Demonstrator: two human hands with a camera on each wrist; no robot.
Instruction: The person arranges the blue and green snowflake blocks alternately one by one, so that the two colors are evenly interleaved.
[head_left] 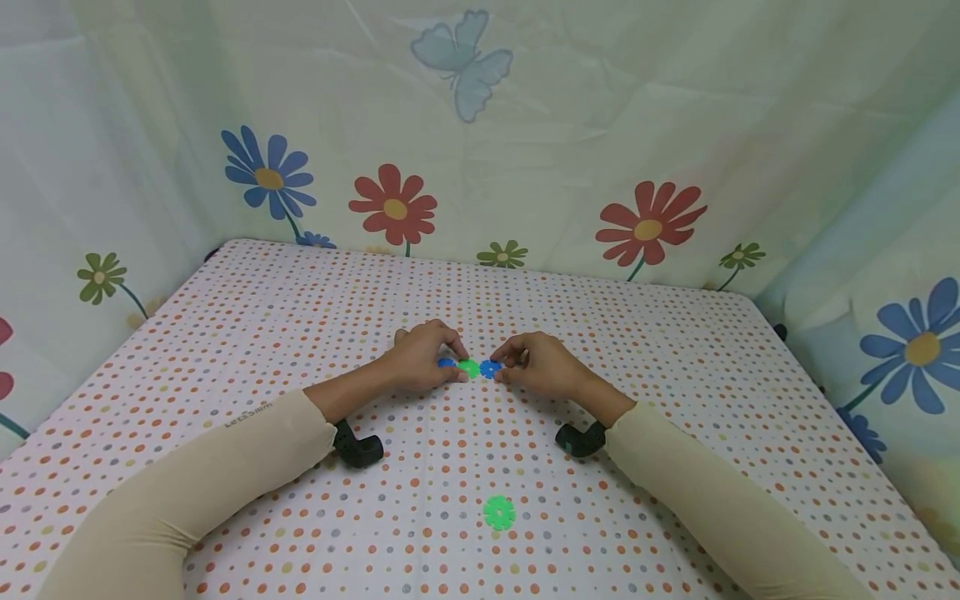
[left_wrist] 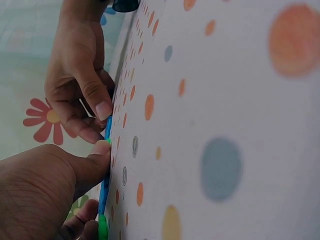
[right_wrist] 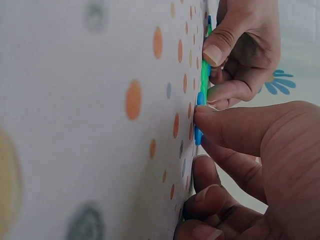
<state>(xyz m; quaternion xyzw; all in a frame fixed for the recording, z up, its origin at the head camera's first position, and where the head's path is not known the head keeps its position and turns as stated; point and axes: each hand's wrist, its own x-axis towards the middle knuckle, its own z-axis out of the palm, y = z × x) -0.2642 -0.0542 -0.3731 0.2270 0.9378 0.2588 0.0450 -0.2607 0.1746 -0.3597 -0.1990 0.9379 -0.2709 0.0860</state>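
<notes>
Notched plastic interlocking discs form a flat row low over the table, alternating blue and green. My left hand [head_left: 423,357] pinches the row at the green notched disc [head_left: 469,369], thumb on the near edge. Part of a blue disc [head_left: 447,362] shows beside that hand; in the left wrist view, another green disc [left_wrist: 103,227] appears farther along, mostly hidden from above. At the row's right end, my right hand [head_left: 551,367] pinches a blue notched disc [head_left: 491,369] between thumb and fingers. This disc meets the green one; how deeply the notches interlock cannot be told.
A loose green notched disc [head_left: 498,512] lies flat nearer the front of the dotted tablecloth [head_left: 420,533]. A flowered curtain [head_left: 540,125] encloses the back and sides. Black wrist devices [head_left: 358,446] are on both forearms.
</notes>
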